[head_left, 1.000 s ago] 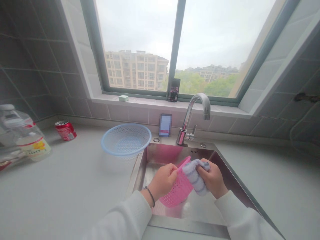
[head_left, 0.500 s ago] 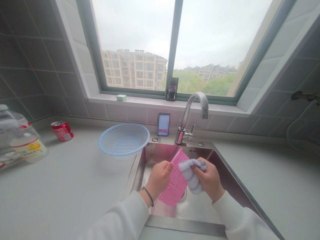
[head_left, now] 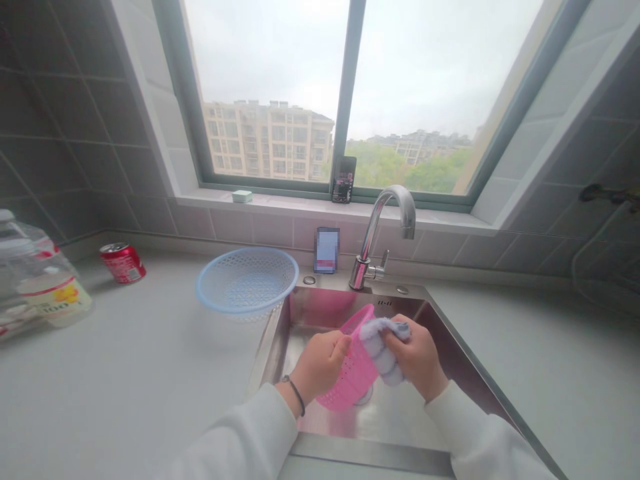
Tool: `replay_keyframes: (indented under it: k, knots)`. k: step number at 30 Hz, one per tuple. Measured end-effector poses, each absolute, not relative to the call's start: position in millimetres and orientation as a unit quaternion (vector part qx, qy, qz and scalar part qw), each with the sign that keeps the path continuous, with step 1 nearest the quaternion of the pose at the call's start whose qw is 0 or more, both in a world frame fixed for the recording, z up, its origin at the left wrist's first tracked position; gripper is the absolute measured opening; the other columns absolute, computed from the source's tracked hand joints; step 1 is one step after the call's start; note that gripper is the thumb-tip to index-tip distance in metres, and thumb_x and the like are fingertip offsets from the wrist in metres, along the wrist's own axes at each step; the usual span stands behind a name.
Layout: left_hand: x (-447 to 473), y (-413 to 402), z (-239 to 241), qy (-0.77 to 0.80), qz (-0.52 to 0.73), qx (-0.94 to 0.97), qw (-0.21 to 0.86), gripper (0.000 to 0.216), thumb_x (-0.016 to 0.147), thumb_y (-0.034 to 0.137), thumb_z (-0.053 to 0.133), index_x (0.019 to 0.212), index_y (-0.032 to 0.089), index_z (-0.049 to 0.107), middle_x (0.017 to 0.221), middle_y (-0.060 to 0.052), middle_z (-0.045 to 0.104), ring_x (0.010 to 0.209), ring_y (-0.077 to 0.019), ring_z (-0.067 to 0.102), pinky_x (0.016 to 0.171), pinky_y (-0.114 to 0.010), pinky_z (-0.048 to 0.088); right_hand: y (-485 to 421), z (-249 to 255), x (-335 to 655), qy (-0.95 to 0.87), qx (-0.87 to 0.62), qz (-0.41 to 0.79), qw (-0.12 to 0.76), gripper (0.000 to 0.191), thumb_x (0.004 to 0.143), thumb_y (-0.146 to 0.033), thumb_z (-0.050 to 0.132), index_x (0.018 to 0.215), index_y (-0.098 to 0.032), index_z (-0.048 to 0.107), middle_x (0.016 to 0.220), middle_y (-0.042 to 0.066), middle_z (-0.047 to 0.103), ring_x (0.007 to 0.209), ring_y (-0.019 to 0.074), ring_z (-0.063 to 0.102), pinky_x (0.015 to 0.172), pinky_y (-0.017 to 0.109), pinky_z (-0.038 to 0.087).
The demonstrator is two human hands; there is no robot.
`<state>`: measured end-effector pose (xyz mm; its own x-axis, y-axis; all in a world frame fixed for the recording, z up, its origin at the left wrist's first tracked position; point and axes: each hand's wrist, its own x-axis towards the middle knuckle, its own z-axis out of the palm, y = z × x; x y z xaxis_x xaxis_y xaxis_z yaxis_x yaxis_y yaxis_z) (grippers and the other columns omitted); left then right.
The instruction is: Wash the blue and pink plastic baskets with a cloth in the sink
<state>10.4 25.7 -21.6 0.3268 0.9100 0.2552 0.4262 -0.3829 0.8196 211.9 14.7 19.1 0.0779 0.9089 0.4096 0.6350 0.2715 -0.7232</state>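
Over the sink [head_left: 380,427], my left hand [head_left: 323,363] is closed on the rim of a pink plastic basket [head_left: 353,373] with small holes in its wall. The basket is tilted, and my fingers hide part of its near side. My right hand [head_left: 417,353] grips a folded white cloth [head_left: 383,350] with grey stripes. The cloth lies against the right side of the basket, though the exact contact is partly hidden by the hand. Below the basket, the drain [head_left: 365,395] shows in part.
A chrome faucet [head_left: 370,233] rises behind the sink. On the left counter stand a blue mesh basket [head_left: 247,283], a red can [head_left: 123,262] and clear bottles [head_left: 55,293]. One phone [head_left: 327,250] leans on the wall, another phone [head_left: 344,180] against the window.
The pink basket has turned in my left hand so its rim opening shows more. My left hand has shifted slightly right and down; the cloth stays beside the basket.
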Motion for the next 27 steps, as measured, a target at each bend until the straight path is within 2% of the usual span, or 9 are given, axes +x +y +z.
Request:
replay_keyframes:
  k: [4, 11, 18, 24, 27]
  knots:
    - [9.1, 26.3, -20.4, 0.455, 0.362, 0.749, 0.317, 0.045, 0.097, 0.045, 0.031, 0.062, 0.021, 0.045, 0.061, -0.002, 0.054, 0.062, -0.0169, 0.047, 0.059, -0.029, 0.027, 8.6, 17.8, 196.7, -0.714, -0.541, 0.183, 0.405, 0.028, 0.076, -0.043, 0.060, 0.059, -0.021, 0.053, 0.052, -0.003, 0.053, 0.051, 0.0134, 0.046, 0.050, 0.025, 0.035]
    - [11.6, 22.5, -20.1, 0.430, 0.350, 0.750, 0.359, 0.044, 0.095, 0.047, 0.035, 0.063, 0.020, 0.049, 0.060, 0.000, 0.052, 0.060, -0.0154, 0.047, 0.058, -0.027, 0.027, 38.6, 24.2, 247.0, -0.588, -0.653, 0.102, 0.467, 0.036, 0.078, -0.052, 0.056, 0.057, -0.022, 0.052, 0.052, 0.000, 0.055, 0.054, 0.0168, 0.050, 0.052, 0.027, 0.036]
    - [8.8, 29.7, -20.6, 0.449, 0.382, 0.739, 0.326, 0.044, 0.096, 0.045, 0.032, 0.062, 0.020, 0.044, 0.062, 0.000, 0.052, 0.062, -0.0159, 0.046, 0.060, -0.029, 0.027, 13.0, 18.4, 191.6, -0.705, -0.533, 0.212, 0.417, 0.034, 0.077, -0.048, 0.060, 0.059, -0.021, 0.051, 0.053, -0.002, 0.052, 0.052, 0.0136, 0.045, 0.050, 0.025, 0.034]
    - [9.5, 22.6, -17.1, 0.405, 0.365, 0.751, 0.372, 0.046, 0.096, 0.048, 0.034, 0.066, 0.019, 0.052, 0.061, 0.001, 0.053, 0.061, -0.0153, 0.048, 0.058, -0.027, 0.028, 37.2, 26.5, 243.5, -0.599, -0.633, 0.127, 0.474, 0.036, 0.078, -0.052, 0.057, 0.060, -0.021, 0.054, 0.055, -0.001, 0.055, 0.056, 0.0157, 0.050, 0.053, 0.026, 0.036]
    - [9.3, 23.4, -19.2, 0.400, 0.363, 0.750, 0.381, 0.044, 0.094, 0.050, 0.038, 0.065, 0.019, 0.050, 0.060, 0.002, 0.050, 0.060, -0.0142, 0.046, 0.057, -0.027, 0.027, 30.1, 27.7, 237.8, -0.600, -0.630, 0.126, 0.476, 0.034, 0.077, -0.050, 0.058, 0.060, -0.021, 0.053, 0.054, -0.002, 0.054, 0.055, 0.0151, 0.048, 0.053, 0.027, 0.036]
